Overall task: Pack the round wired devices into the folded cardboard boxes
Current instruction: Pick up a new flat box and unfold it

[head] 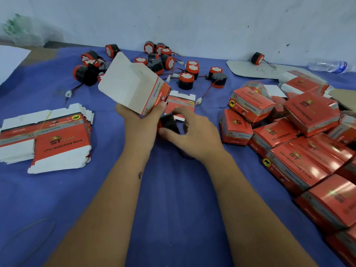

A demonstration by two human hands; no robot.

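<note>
Two hands: box (pixel 134 83), device (pixel 169 123).

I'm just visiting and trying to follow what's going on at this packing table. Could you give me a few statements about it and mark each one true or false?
1. The left hand holds an opened box up off the table. True.
2. The right hand is resting flat and empty. False: its fingers are curled round a dark round device.
3. The flat unfolded boxes lie on the person's left. True.
4. The loose devices are piled at the near edge of the table. False: they lie at the far side, near the wall.
5. The finished boxes are heaped on the right. True.
</note>
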